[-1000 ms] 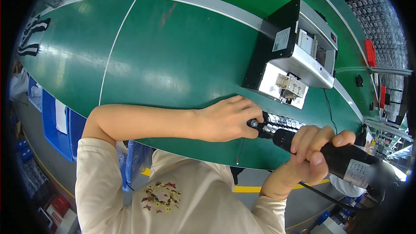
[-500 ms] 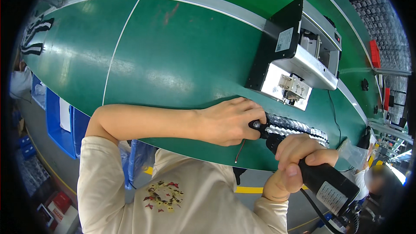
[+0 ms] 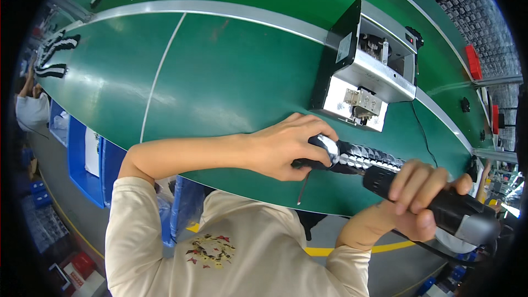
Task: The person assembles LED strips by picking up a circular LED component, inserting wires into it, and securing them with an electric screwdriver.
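Note:
My left hand [image 3: 289, 148] is closed round a black part with a shiny silver curved face [image 3: 329, 146], low over the green bench. Directly right of it lies a row of black and silver rounded pieces [image 3: 366, 157], close together. My right hand [image 3: 421, 198] grips a black electric screwdriver [image 3: 454, 209] with a cable at its rear. The tool's ribbed front end points left toward the row and the held part, apart from my left hand. Its bit cannot be made out. A thin dark red wire [image 3: 303, 190] lies below my left hand.
A black and silver bench machine [image 3: 366, 71] stands just beyond the row, its cord [image 3: 423, 132] trailing right. Blue bins [image 3: 82, 157] sit beside the bench at left. Striped black and white cloth [image 3: 55, 58] lies at the far left end. Another person [image 3: 33, 107] is beyond it.
My right hand has drawn the screwdriver right, away from the held part, and tilted it flatter. The part in my left hand now shows its silver face. The whole view has shifted slightly.

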The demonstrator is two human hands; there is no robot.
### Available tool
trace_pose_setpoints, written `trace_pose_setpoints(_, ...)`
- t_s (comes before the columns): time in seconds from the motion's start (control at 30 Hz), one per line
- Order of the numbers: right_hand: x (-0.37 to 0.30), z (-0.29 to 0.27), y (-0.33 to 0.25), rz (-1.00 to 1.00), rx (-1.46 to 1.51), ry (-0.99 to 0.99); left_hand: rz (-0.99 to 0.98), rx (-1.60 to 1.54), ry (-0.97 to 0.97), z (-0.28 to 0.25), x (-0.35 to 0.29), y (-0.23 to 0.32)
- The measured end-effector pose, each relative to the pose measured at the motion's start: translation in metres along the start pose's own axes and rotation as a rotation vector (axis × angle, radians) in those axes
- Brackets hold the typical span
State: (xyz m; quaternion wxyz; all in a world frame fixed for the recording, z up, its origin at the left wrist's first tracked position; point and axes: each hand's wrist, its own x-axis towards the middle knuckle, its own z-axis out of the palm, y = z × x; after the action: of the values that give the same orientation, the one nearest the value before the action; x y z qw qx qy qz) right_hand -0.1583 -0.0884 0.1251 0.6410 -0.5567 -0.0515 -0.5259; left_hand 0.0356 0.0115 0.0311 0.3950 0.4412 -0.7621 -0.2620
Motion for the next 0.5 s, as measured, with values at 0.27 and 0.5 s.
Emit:
trace_pose_setpoints(0.27, 0.001, -0.025, -0.008, -0.014, -0.057, 0.013, -0.042, 0.350, 0.202, -0.092, 0.002, -0.066)
trace_pose_setpoints(0.5, -0.006, -0.025, -0.003, 0.012, -0.170, 0.080, -0.483, 1.077, 0.988, -0.219, -0.047, -0.173)
